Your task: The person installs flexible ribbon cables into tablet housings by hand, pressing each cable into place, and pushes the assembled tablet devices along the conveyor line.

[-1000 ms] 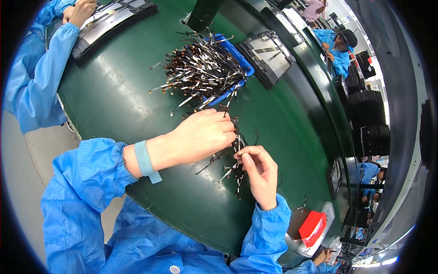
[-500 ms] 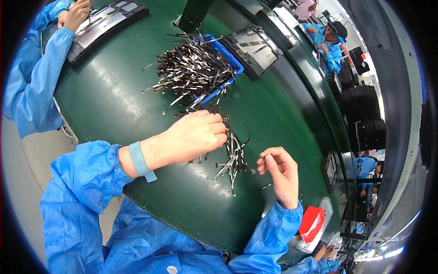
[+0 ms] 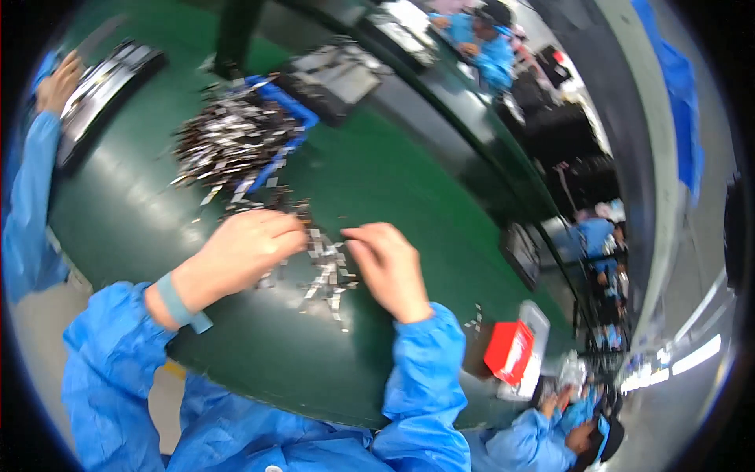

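Closer to the loose pile than half a second earlier, a worker's bare right hand (image 3: 389, 263) has swung in from the right, while the whole scene has slid leftward in the head camera's view. Its thumb and forefinger are nearly together just beside small, thin black-and-silver strips (image 3: 326, 271) scattered on the dark green, glossy counter (image 3: 425, 208); blur makes it impossible to tell whether they pinch anything. Bare and curled, the left hand (image 3: 255, 245), a pale teal band (image 3: 174, 299) around its wrist, bends over the pile's upper left side, its fingertips hidden enough that a grip cannot be confirmed. Beyond it, a dense heap of similar strips (image 3: 224, 138) fills and spills over a bright blue plastic bin (image 3: 305, 119), with a flat black-framed panel (image 3: 334, 79) just behind. At upper left, a co-worker's hand (image 3: 59, 85) rests by a long black-and-silver panel (image 3: 106, 94). At lower right sits a bright red open box (image 3: 510, 352), beside a few stray strips (image 3: 475, 318).
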The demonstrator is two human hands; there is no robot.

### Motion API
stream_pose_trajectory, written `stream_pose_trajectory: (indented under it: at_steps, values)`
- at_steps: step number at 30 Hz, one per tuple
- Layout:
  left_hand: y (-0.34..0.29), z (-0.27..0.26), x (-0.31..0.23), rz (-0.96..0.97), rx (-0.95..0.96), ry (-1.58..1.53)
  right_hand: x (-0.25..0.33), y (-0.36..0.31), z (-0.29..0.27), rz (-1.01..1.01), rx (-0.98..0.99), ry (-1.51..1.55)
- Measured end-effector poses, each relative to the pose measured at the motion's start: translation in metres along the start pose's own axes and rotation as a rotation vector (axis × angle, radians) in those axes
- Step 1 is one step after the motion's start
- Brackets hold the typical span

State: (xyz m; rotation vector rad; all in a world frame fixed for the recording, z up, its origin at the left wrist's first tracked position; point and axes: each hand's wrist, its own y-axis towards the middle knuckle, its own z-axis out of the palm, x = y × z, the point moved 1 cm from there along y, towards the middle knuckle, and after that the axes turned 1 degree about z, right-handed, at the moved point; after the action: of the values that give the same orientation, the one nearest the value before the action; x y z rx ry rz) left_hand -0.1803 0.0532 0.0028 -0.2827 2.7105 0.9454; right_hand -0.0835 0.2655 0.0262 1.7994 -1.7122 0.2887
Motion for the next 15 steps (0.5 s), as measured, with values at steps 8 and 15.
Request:
stream_pose_trajectory:
  at_steps: [8, 15]
  values:
    - [-0.023, 0.001, 0.011, -0.101, -0.034, -0.057, 0.011, 0.004, 0.064, -0.107, -0.051, 0.095]
    - [-0.009, 0.005, 0.008, -0.166, 0.031, -0.049, 0.018, -0.007, 0.062, -0.108, -0.061, -0.082]
